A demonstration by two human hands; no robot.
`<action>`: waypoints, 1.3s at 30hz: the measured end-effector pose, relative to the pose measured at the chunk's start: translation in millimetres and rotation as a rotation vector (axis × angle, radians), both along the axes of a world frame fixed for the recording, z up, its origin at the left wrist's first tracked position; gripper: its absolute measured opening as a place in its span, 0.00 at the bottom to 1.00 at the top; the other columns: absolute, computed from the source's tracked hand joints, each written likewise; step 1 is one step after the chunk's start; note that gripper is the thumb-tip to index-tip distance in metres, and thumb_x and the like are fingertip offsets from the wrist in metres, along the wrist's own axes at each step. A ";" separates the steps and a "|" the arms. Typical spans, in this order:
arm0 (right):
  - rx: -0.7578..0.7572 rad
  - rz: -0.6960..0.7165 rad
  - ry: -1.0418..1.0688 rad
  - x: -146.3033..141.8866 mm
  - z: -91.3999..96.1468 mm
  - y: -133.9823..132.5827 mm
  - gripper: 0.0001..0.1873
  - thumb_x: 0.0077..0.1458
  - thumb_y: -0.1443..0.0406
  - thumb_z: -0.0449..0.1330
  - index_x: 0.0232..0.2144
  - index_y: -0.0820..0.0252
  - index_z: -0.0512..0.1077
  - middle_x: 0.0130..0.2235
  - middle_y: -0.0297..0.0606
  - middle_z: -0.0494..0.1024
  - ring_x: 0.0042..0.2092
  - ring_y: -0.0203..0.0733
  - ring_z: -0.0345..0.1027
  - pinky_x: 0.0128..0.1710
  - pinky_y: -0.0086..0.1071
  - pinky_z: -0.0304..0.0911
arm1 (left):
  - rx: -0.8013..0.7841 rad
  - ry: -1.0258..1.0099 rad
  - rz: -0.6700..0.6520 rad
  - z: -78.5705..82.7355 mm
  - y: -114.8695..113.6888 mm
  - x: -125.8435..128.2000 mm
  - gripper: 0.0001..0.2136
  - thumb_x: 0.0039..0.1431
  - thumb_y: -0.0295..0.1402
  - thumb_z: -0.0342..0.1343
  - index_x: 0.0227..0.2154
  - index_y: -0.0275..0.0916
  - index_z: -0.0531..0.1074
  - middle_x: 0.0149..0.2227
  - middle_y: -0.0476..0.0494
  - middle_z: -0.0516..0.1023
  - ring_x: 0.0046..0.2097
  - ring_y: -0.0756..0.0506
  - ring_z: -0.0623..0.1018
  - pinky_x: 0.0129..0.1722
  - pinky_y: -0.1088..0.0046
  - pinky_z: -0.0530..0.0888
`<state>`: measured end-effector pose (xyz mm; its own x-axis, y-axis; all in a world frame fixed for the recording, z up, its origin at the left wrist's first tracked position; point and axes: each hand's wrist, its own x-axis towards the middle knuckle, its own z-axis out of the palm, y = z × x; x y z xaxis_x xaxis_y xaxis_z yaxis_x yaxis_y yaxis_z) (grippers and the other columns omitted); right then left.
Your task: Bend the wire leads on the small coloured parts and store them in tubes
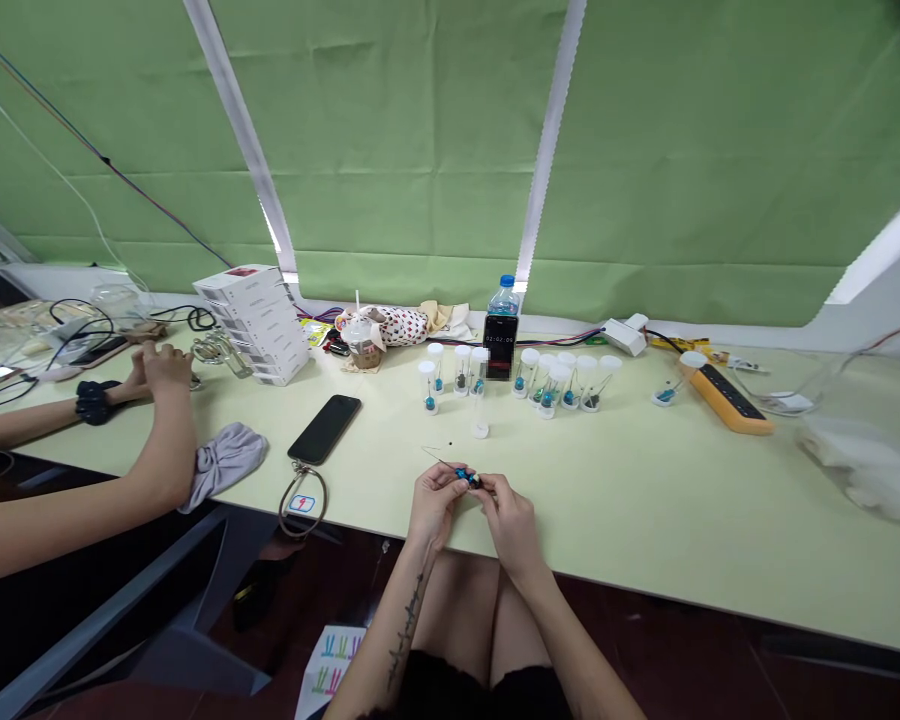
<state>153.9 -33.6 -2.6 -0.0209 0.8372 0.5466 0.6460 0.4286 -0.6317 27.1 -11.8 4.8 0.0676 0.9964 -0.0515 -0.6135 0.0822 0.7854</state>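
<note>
Just above the table's front edge, my left hand (433,508) pinches a small blue-and-black piece (466,477) between thumb and fingers. A thin wire sticks out from it toward the upper left. My right hand (511,518) is closed on the right end of the same piece, so both hands touch it. The fingers hide part of it, and its exact kind is too small to make out. A clear vial (481,428) stands without a cap in front of my hands. Near it lies a tiny dark speck (451,443).
White-capped vials (547,395) with blue pieces inside stand in rows behind. A phone showing a timer (499,350) leans on a bottle (504,295). Another phone (325,430) lies left, beside a ring (302,503). At right is a yellow multimeter (731,398). Another person's arms (150,430) occupy the left.
</note>
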 end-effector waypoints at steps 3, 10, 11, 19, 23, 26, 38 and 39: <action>-0.019 0.006 0.002 0.1 1.4 -0.2 0.13 0.62 0.59 0.47 0.38 0.60 0.67 0.35 0.40 0.79 0.33 0.40 0.74 0.31 0.30 0.66 | 0.005 0.008 0.004 1.7 -0.5 0.7 0.11 0.40 0.25 0.66 0.30 0.34 0.75 0.32 0.43 0.79 0.34 0.50 0.77 0.38 0.74 0.72; -0.074 0.016 -0.007 0.9 1.4 -0.9 0.14 0.63 0.60 0.45 0.41 0.59 0.68 0.35 0.40 0.79 0.32 0.39 0.74 0.28 0.28 0.66 | 0.011 0.038 0.021 2.9 -1.1 1.5 0.11 0.41 0.24 0.65 0.31 0.34 0.75 0.32 0.43 0.79 0.35 0.50 0.77 0.39 0.76 0.71; -0.072 0.009 -0.017 1.0 1.3 -0.7 0.15 0.63 0.59 0.45 0.41 0.59 0.68 0.36 0.40 0.79 0.32 0.39 0.74 0.28 0.28 0.66 | 0.008 0.041 0.022 2.7 -1.3 1.5 0.11 0.41 0.24 0.66 0.31 0.34 0.75 0.32 0.43 0.79 0.35 0.50 0.77 0.39 0.75 0.72; -0.006 -0.003 -0.007 0.5 -0.8 -0.1 0.15 0.62 0.57 0.48 0.44 0.59 0.67 0.39 0.43 0.78 0.39 0.43 0.74 0.37 0.34 0.68 | -0.006 0.013 0.054 2.1 -1.8 1.2 0.11 0.40 0.26 0.66 0.31 0.34 0.75 0.32 0.43 0.79 0.34 0.49 0.77 0.37 0.74 0.72; 0.037 0.018 0.013 0.8 -0.1 -1.5 0.12 0.62 0.59 0.49 0.42 0.59 0.66 0.38 0.42 0.77 0.39 0.41 0.73 0.37 0.33 0.68 | -0.014 0.006 0.052 3.0 -1.3 0.9 0.12 0.40 0.26 0.66 0.31 0.34 0.75 0.32 0.43 0.79 0.34 0.50 0.77 0.37 0.75 0.72; 0.057 0.014 -0.012 1.9 1.8 -2.4 0.10 0.62 0.62 0.48 0.40 0.59 0.67 0.38 0.41 0.78 0.38 0.40 0.73 0.37 0.33 0.67 | -0.023 0.021 0.050 3.7 -1.4 1.2 0.11 0.39 0.26 0.67 0.30 0.34 0.75 0.32 0.42 0.79 0.34 0.49 0.77 0.37 0.75 0.72; 0.091 -0.011 -0.037 2.3 -0.9 -1.6 0.13 0.62 0.63 0.47 0.42 0.59 0.70 0.38 0.41 0.79 0.37 0.40 0.74 0.36 0.32 0.69 | -0.010 0.052 0.026 1.2 -1.0 1.3 0.11 0.40 0.26 0.66 0.30 0.33 0.75 0.32 0.42 0.80 0.35 0.49 0.77 0.39 0.74 0.72; 0.100 -0.008 -0.043 2.4 -1.5 -1.4 0.14 0.63 0.63 0.47 0.42 0.59 0.70 0.38 0.41 0.79 0.38 0.40 0.74 0.36 0.32 0.69 | -0.009 0.054 0.025 1.2 -1.0 1.3 0.11 0.40 0.26 0.66 0.30 0.33 0.75 0.32 0.42 0.80 0.35 0.49 0.78 0.39 0.74 0.72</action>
<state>156.3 -35.0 -4.1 -0.0395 0.7789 0.6260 0.6756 0.4824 -0.5576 28.5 -12.8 6.0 0.0398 0.9972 -0.0629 -0.5723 0.0743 0.8167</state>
